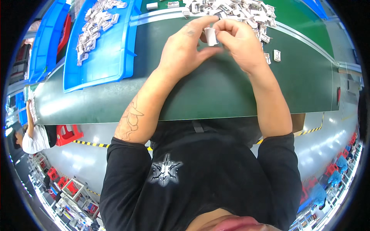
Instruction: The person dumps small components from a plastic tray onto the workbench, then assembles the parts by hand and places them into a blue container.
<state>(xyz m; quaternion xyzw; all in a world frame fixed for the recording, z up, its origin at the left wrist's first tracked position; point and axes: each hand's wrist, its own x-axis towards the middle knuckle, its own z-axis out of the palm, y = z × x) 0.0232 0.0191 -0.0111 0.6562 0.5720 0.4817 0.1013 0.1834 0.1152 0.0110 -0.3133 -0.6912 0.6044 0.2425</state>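
A small white plastic part [211, 36] is held up between my two hands, over the far side of the green table. My left hand [185, 48] curls its fingers round the part's far side; its thumb is slightly blurred and stretched out below the part. From the right, my right hand [242, 42] has its thumb and forefinger pinched at the part's edge. The fingertips behind the part are hidden. Beyond my hands, a heap of similar white parts [231, 9] lies on the table, with a loose white part [277, 55] to the right of my right hand.
At the left, a blue tray [129, 57] holds several white parts [96, 27]. A metal rail [160, 16] crosses the green table [216, 92]. Another blue bin [44, 46] stands farther left. A person [36, 140] is by a red stool [68, 134] at the far left.
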